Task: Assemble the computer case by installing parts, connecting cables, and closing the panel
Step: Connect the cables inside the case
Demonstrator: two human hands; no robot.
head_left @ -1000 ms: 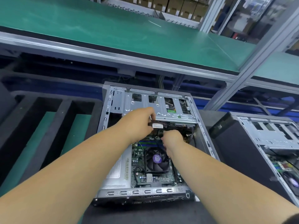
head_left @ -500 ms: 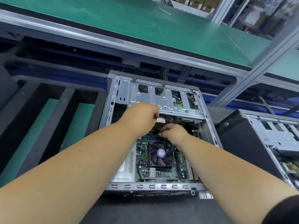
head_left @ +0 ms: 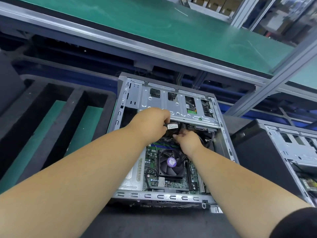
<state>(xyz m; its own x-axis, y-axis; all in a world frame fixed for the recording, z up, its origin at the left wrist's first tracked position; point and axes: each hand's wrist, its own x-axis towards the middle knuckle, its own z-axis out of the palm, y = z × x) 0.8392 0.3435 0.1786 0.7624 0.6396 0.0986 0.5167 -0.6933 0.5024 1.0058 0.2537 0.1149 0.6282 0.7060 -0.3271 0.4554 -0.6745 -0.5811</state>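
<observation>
An open grey computer case (head_left: 127, 98) lies flat on the dark bench with its side panel off. Inside are a green motherboard (head_left: 152, 158) and a black CPU fan (head_left: 171, 163) with a purple label. A silver drive cage (head_left: 178, 107) spans the far end. My left hand (head_left: 151, 121) grips a black cable bundle (head_left: 173, 126) with a white label, just below the cage. My right hand (head_left: 187, 140) reaches under that bundle with curled fingers among black cables; what they hold is hidden.
A second open case (head_left: 289, 152) stands at the right. Black foam trays with green slots (head_left: 51, 127) lie to the left. A green conveyor shelf (head_left: 154, 26) on an aluminium frame runs across the back, with a slanted post (head_left: 274, 79) at right.
Both hands have shifted slightly deeper toward the drive cage. The right hand moved up under the labelled cable bundle, which the left hand keeps holding.
</observation>
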